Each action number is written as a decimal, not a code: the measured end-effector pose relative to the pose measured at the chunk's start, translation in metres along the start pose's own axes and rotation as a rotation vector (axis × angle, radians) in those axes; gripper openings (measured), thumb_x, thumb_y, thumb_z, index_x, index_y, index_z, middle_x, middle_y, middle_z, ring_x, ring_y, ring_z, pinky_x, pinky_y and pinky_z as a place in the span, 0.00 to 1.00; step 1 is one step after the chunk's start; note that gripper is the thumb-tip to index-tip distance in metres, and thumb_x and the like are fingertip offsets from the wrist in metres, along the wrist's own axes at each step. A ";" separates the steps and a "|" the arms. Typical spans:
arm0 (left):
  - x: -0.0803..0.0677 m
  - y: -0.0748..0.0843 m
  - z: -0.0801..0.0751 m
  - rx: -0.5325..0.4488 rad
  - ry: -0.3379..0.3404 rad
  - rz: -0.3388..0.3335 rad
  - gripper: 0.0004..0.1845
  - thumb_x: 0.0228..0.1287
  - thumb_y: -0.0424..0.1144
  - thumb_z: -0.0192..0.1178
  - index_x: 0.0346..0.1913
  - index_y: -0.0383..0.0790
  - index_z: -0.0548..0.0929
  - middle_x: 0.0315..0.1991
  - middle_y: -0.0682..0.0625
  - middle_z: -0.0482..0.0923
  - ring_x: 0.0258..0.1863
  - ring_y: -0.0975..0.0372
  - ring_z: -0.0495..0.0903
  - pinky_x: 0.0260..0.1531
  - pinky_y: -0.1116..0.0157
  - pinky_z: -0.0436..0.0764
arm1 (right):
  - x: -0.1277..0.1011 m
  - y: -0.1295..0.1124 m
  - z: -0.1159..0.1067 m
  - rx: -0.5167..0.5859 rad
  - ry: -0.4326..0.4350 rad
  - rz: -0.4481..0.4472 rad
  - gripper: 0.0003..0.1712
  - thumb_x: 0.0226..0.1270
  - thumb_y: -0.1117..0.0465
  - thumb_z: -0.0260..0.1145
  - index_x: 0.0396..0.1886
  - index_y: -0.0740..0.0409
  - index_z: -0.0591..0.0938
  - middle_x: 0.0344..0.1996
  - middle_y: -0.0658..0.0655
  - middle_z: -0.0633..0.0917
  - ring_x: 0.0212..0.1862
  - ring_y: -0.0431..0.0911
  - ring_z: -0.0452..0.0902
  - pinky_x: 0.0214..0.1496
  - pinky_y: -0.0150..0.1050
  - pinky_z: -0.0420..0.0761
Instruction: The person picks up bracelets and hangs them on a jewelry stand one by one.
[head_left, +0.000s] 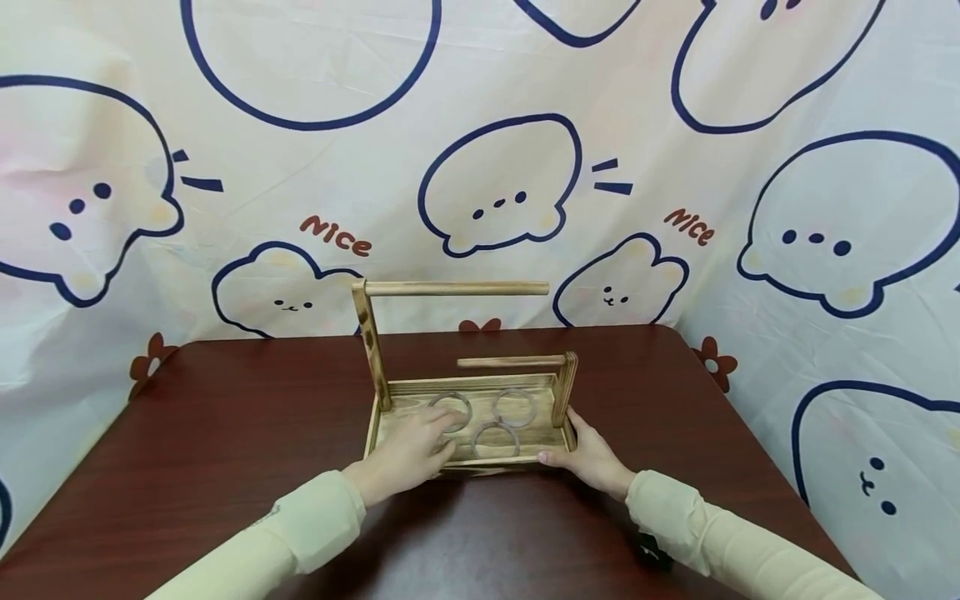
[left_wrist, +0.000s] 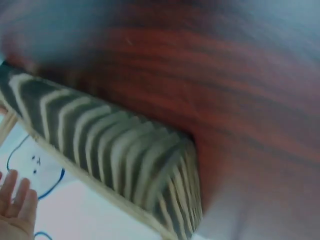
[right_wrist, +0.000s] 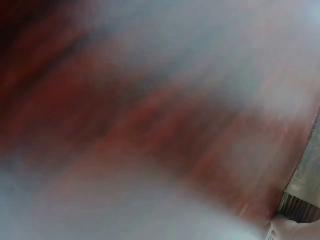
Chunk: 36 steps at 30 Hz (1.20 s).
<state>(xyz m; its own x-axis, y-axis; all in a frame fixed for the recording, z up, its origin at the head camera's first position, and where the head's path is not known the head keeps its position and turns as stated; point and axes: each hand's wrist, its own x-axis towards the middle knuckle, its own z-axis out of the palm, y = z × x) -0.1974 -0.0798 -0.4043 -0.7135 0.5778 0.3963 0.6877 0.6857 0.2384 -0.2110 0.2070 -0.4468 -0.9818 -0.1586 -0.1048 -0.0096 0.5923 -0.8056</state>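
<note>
A wooden tray stand [head_left: 540, 437] with upright posts and two horizontal bars sits on the table, its striped side [left_wrist: 110, 145] large in the left wrist view. Three thin ring outlines show on its floor: a left ring [head_left: 468, 403], a right ring [head_left: 514, 407] and a front ring [head_left: 497, 440]. My left hand [head_left: 408, 450] reaches over the front left of the tray, fingertips at the left ring; in the left wrist view its fingers [left_wrist: 20, 200] look extended. With thumb in front and fingers along the side, my right hand [head_left: 588, 457] grips the tray's front right corner.
The dark red-brown table [head_left: 255, 417] carries the stand near its middle. A tall post [head_left: 369, 346] with a long upper bar [head_left: 457, 288] rises at the tray's left; a shorter post [head_left: 565, 390] with a lower bar [head_left: 510, 362] stands right. Behind hangs a printed cloth [head_left: 495, 75].
</note>
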 end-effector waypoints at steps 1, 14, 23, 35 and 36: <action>0.003 0.002 0.004 -0.029 -0.017 -0.007 0.18 0.57 0.36 0.61 0.53 0.42 0.79 0.50 0.49 0.80 0.44 0.59 0.80 0.46 0.60 0.77 | 0.001 0.001 0.000 0.003 0.001 0.001 0.60 0.47 0.48 0.73 0.72 0.63 0.48 0.68 0.66 0.58 0.69 0.59 0.51 0.65 0.56 0.59; 0.043 0.009 0.044 -0.323 -0.134 -0.082 0.20 0.64 0.40 0.56 0.57 0.36 0.75 0.49 0.46 0.80 0.46 0.55 0.79 0.49 0.57 0.75 | 0.001 0.003 -0.002 -0.009 0.006 0.012 0.61 0.47 0.48 0.73 0.72 0.63 0.47 0.68 0.67 0.59 0.69 0.60 0.52 0.65 0.56 0.58; 0.067 0.003 0.063 -0.359 -0.189 -0.198 0.28 0.61 0.45 0.59 0.63 0.40 0.69 0.58 0.45 0.74 0.51 0.54 0.77 0.53 0.56 0.73 | 0.001 0.001 -0.001 0.000 -0.020 0.010 0.61 0.49 0.47 0.72 0.72 0.62 0.46 0.69 0.65 0.56 0.69 0.60 0.50 0.65 0.58 0.58; 0.092 -0.005 0.085 -0.325 -0.232 -0.287 0.35 0.55 0.47 0.64 0.66 0.44 0.66 0.63 0.49 0.68 0.62 0.55 0.67 0.61 0.57 0.65 | 0.000 -0.001 0.001 -0.003 -0.010 0.011 0.60 0.48 0.47 0.73 0.72 0.61 0.47 0.69 0.65 0.57 0.69 0.59 0.51 0.65 0.57 0.58; 0.093 -0.006 0.086 -0.328 -0.235 -0.293 0.35 0.55 0.47 0.64 0.66 0.45 0.66 0.62 0.49 0.69 0.62 0.55 0.67 0.61 0.57 0.65 | -0.001 -0.001 0.000 -0.007 -0.010 0.012 0.60 0.48 0.47 0.73 0.72 0.62 0.47 0.69 0.66 0.57 0.69 0.60 0.51 0.65 0.57 0.58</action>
<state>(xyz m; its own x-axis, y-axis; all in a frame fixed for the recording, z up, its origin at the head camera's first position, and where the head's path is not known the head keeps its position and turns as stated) -0.2789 0.0080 -0.4456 -0.8679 0.4919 0.0697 0.4330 0.6803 0.5914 -0.2100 0.2063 -0.4463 -0.9799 -0.1594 -0.1202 0.0006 0.5997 -0.8002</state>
